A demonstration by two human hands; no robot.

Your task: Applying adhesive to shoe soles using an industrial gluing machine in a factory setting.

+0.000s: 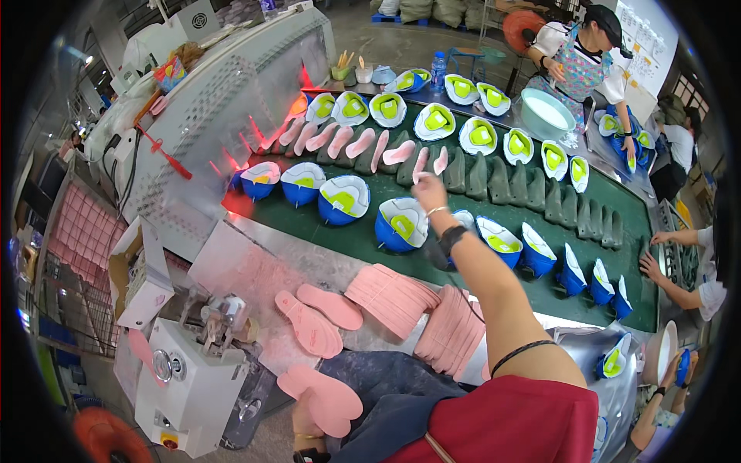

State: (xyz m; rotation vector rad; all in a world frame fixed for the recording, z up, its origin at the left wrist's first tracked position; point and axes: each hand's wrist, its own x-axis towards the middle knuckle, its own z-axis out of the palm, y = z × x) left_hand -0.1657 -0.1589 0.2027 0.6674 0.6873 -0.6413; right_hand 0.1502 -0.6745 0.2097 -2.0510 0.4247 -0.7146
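My left hand is closed around a few pink insoles low in the picture, its fingers partly hidden behind them. My right arm stretches across the green conveyor belt. At the row of dark green shoe lasts, my right hand is closed at the lower end of a pink insole, which lies against a last. More pink insoles rest on the lasts to the left. Blue and white shoe uppers with lime linings stand on the belt close to my wrist.
Stacked pink insoles and loose pairs lie on the metal ledge before me. A white machine stands at lower left; a large perforated machine housing glows red at the belt's left end. Co-workers stand beyond and right of the belt, one near a basin.
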